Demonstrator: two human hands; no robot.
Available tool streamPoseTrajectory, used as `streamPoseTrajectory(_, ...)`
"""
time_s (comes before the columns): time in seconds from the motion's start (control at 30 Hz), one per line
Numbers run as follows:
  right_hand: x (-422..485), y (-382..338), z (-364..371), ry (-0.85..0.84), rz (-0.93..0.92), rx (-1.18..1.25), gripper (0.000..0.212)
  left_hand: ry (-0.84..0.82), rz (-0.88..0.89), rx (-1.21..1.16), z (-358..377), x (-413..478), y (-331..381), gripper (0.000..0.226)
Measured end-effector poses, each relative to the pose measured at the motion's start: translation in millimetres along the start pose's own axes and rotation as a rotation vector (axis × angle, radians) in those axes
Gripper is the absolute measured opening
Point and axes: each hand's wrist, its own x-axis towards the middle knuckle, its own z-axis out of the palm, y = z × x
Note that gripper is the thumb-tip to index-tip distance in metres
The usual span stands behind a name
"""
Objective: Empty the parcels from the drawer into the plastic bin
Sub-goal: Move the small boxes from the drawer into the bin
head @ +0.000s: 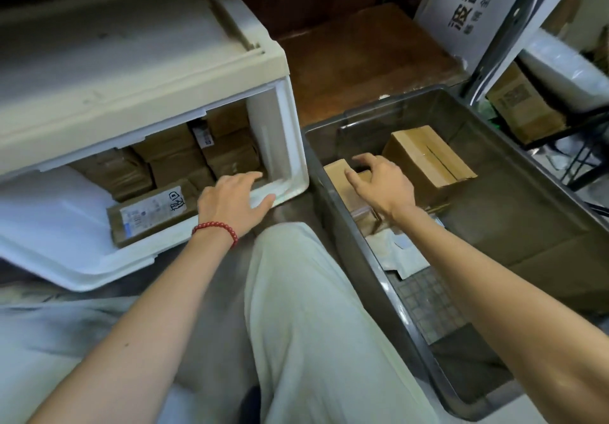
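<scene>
A white pulled-out drawer (pixel 290 146) at the left holds several brown parcels (pixel 171 156); one with a white shipping label (pixel 151 216) lies at its front. My left hand (pixel 234 199), with a red bead bracelet on the wrist, hovers with relaxed fingers over the drawer's right front corner and holds nothing. The grey translucent plastic bin (pixel 514 222) stands on the right. Inside it lie a large cardboard box (pixel 428 160), a smaller brown parcel (pixel 339 173) and flat packets. My right hand (pixel 382 179) is spread above the smaller parcel, fingers straight, gripping nothing.
My knee in pale trousers (pixel 296 292) sits between drawer and bin. The white cabinet top (pixel 131 61) overhangs the drawer. A metal shelf frame (pixel 514 28) with boxed goods (pixel 524 104) stands behind the bin, and a white printed sign (pixel 468 8) leans at the back.
</scene>
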Motion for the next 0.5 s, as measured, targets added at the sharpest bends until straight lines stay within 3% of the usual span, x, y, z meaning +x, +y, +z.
streamPoseTrajectory(0.27, -26.1, -118.2, 9.2, -0.039, -0.33, -0.005, 0.044, -0.03, -0.231, -0.018, -29.7, -56.5, -99.7, 0.054)
streamPoseTrajectory(0.5, -43.3, -204.6, 64.7, -0.249, -0.451, -0.091, 0.043, -0.017, -0.38, -0.098, -33.3, -86.2, -155.2, 0.053)
